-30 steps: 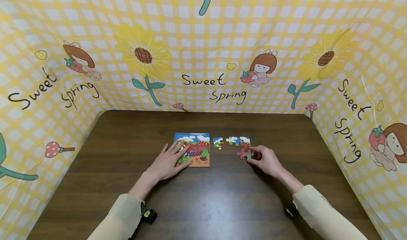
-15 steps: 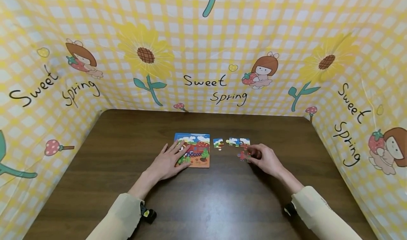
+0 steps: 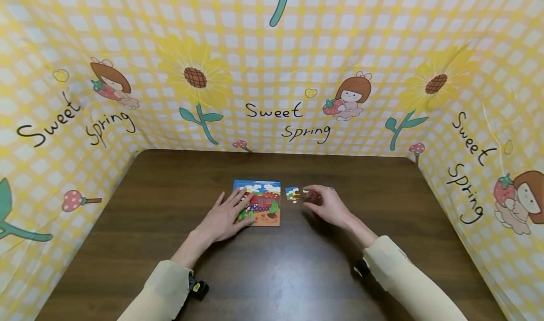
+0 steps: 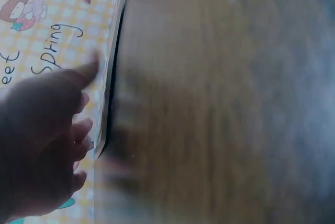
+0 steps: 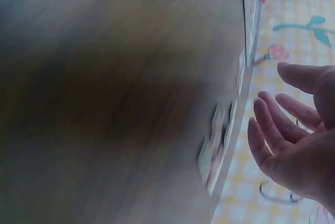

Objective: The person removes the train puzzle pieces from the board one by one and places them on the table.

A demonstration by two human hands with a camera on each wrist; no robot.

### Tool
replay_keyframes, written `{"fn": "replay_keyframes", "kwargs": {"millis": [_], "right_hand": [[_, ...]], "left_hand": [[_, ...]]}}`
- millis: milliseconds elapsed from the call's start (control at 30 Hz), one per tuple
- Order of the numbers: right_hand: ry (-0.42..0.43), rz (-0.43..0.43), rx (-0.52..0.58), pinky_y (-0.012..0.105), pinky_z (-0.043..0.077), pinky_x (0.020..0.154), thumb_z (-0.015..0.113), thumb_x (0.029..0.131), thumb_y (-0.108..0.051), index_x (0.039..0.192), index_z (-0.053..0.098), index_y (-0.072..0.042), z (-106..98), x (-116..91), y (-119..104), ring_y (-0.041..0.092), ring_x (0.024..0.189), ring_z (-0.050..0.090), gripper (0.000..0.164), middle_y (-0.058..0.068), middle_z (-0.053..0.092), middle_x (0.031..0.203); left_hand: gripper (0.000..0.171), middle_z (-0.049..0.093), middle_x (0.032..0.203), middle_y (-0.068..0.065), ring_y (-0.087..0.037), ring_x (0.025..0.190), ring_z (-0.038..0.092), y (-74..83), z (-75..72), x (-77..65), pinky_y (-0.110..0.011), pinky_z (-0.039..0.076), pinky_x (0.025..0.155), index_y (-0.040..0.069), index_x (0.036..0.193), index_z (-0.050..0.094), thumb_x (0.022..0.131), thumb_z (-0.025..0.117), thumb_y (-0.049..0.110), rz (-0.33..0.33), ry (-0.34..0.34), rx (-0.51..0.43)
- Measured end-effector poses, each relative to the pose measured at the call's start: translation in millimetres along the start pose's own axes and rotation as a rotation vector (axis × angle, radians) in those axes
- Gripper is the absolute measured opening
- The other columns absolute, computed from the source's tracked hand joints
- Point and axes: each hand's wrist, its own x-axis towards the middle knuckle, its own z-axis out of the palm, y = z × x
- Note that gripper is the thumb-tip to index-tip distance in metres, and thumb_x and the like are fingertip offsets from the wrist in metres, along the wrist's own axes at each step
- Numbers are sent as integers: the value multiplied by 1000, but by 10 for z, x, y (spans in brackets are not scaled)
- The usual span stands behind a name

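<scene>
My left hand (image 3: 222, 218) rests with spread fingers on the left part of a square picture puzzle (image 3: 267, 212), printed with a red train, clouds and green bushes. My right hand (image 3: 332, 208) hovers just right of a loose puzzle piece (image 3: 291, 192), its thumb and forefinger apart. In the right wrist view that hand (image 5: 293, 140) has nothing between its loosely bent fingers, and a joined group of puzzle pieces (image 5: 213, 143) lies on the table beside it. From the head, the right hand hides most of this group.
The brown wooden table (image 3: 272, 264) carries everything. A yellow checked cloth (image 3: 272, 66) with flowers and lettering stands behind it and along both sides.
My right hand has let go of the red puzzle piece below the joined pieces and moved left, toward the loose piece beside the puzzle. My left hand has stayed put.
</scene>
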Motion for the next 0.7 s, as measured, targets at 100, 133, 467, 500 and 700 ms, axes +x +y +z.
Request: {"fn": "replay_keyframes", "kwargs": {"millis": [100, 133, 467, 500, 700], "right_hand": [[-41, 11, 21, 47, 63, 92, 79, 100, -7, 139, 70, 5, 110, 117, -98, 31, 104, 76, 41, 19, 80, 118], [-52, 17, 31, 47, 64, 93, 79, 101, -7, 139, 70, 5, 146, 153, -117, 30, 105, 77, 41, 19, 80, 120], [-120, 13, 93, 45, 64, 93, 78, 103, -13, 142, 70, 2, 453, 409, -291, 30, 109, 75, 42, 18, 79, 128], [-127, 8, 92, 45, 64, 93, 78, 103, -14, 142, 70, 2, 482, 429, -308, 30, 109, 75, 43, 18, 79, 127], [-150, 8, 120, 43, 64, 95, 78, 103, -14, 139, 73, 0, 629, 512, -379, 27, 108, 75, 39, 16, 80, 124]], "left_hand": [[84, 27, 183, -17, -40, 171, 23, -5, 7, -6, -73, 14, 136, 11, 175, 29, 110, 59, 55, -2, 16, -37], [85, 26, 183, -17, -40, 171, 22, -11, 7, -20, -72, 14, 136, 10, 175, 29, 110, 60, 56, -12, 19, -50], [81, 32, 181, -17, -42, 170, 25, -129, -8, -119, -72, 17, 136, 8, 171, 39, 109, 63, 54, -35, 11, -3], [80, 32, 181, -17, -42, 170, 25, -140, -9, -119, -72, 17, 136, 8, 171, 40, 109, 63, 54, -36, 5, 0], [81, 32, 181, -15, -43, 170, 25, -196, -19, -105, -72, 17, 135, 11, 172, 40, 109, 62, 57, -37, -5, 5]]}}
